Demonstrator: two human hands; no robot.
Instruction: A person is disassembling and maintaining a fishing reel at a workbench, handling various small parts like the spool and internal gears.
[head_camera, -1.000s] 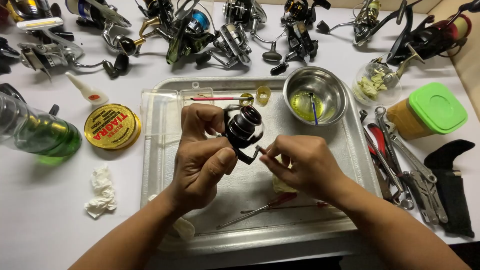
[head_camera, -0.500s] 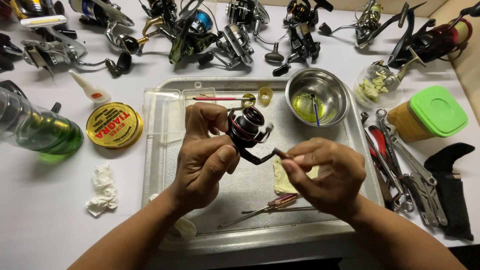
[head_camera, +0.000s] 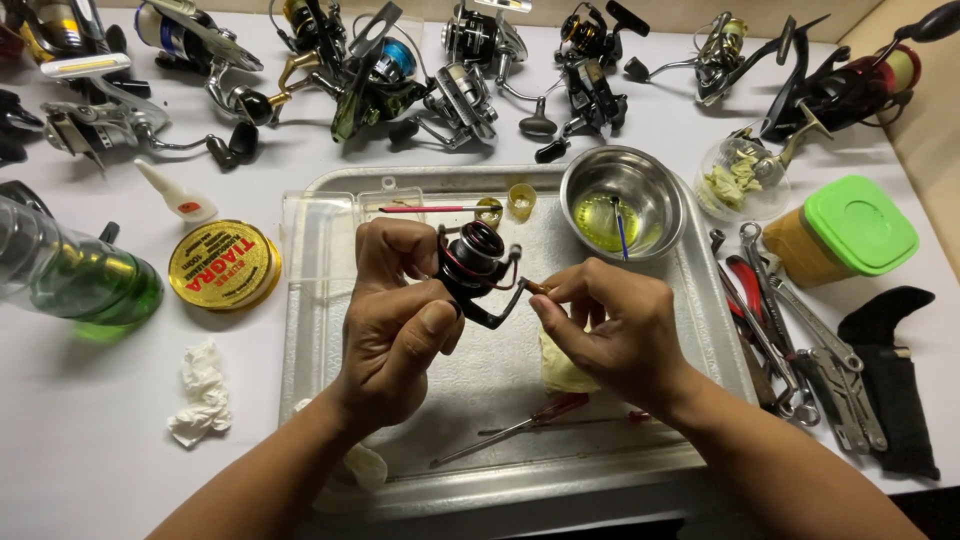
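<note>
Landmark: rectangular metal tray (head_camera: 320, 330), lined with white towel.

Near edge of tray: red-handled slim screwdriver (head_camera: 530, 418), lying nearly crosswise.

Above tray centre: left hand (head_camera: 395, 335) wrapped around a black spinning fishing reel with red trim (head_camera: 478, 268), spool facing up and away. Right hand (head_camera: 610, 330), just right of the reel, fingertips pinched on a small brown-tipped stem that points left into the reel's side; pale yellow cloth (head_camera: 560, 365) beneath.

Far right corner of tray: round steel bowl (head_camera: 625, 200) of yellowish liquid.

Beyond tray: row of assorted metal reels (head_camera: 400, 70).

the right hand (head_camera: 610, 335) has drawn back beside the fishing reel (head_camera: 478, 270), uncovering the screwdriver (head_camera: 530, 420). the reel has tilted a little.
</note>
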